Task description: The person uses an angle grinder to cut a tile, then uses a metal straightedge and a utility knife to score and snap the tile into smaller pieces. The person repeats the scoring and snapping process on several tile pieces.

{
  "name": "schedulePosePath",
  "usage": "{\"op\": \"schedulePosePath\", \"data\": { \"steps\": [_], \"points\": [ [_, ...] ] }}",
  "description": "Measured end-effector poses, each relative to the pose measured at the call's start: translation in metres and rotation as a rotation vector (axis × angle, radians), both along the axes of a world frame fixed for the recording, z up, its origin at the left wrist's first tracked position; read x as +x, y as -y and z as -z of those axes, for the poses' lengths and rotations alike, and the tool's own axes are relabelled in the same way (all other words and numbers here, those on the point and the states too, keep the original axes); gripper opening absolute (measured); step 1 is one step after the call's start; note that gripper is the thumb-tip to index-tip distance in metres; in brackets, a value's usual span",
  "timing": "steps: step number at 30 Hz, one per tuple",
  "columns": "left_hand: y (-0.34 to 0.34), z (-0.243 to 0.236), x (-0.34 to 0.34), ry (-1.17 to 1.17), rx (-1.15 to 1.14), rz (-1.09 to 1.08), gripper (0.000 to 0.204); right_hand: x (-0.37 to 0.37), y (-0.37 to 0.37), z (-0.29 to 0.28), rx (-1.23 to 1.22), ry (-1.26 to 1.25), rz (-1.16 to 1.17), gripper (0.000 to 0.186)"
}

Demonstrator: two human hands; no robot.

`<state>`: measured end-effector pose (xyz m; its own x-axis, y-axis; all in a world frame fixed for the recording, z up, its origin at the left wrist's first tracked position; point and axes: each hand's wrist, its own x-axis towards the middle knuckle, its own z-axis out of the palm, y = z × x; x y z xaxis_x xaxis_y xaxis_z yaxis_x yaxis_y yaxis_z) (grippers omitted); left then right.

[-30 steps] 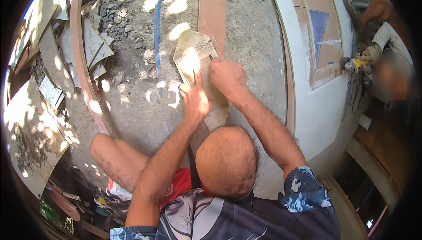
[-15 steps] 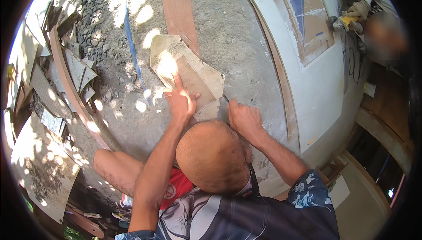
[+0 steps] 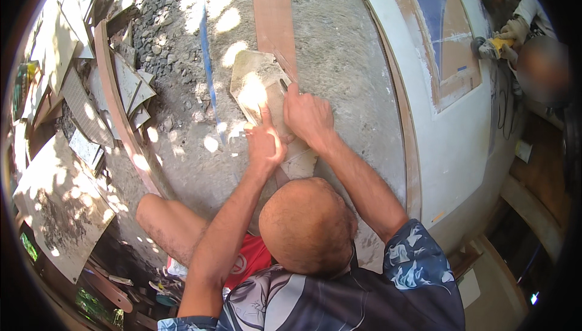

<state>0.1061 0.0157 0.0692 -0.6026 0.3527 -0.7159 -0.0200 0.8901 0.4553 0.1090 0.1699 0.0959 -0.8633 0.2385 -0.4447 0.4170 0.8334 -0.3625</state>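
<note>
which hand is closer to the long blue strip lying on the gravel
Left. The left hand presses on the pale tile piece just right of the blue strip; the right hand sits farther right, on the tile's far side.

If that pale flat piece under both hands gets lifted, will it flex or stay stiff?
Probably stiff: the pale flat piece lies flat with straight cut edges. Likely brittle at its thin corners. Its dusty face may slip under the left hand and right hand.
</note>
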Motion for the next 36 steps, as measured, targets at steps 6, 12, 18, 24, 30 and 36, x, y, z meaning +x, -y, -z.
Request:
{"op": "schedulePosePath", "data": {
  "steps": [6, 12, 18, 24, 30, 36],
  "points": [
    [-0.002, 0.007, 0.006, -0.018, -0.003, -0.059, 0.122, -0.006, 0.002, 0.011, 0.063, -0.016, -0.053, 0.026],
    [0.000, 0.007, 0.008, -0.044, 0.062, -0.105, 0.125, -0.015, 0.000, -0.001, 0.092, 0.019, -0.155, 0.017],
    [-0.004, 0.002, 0.006, -0.116, 0.030, -0.058, 0.121, -0.003, 0.001, -0.002, 0.090, 0.114, -0.180, 0.020],
    [-0.013, -0.010, 0.008, -0.095, -0.039, -0.065, 0.120, 0.149, 0.002, -0.021, 0.011, 0.409, -0.136, 0.021],
    [-0.002, 0.001, 0.007, -0.060, 0.104, -0.149, 0.118, 0.169, -0.010, -0.072, 0.024, 0.433, 0.049, 0.025],
    [-0.003, 0.001, 0.004, 0.020, 0.105, -0.154, 0.117, 0.050, -0.001, -0.026, -0.019, 0.080, 0.077, 0.024]
  ]
}}
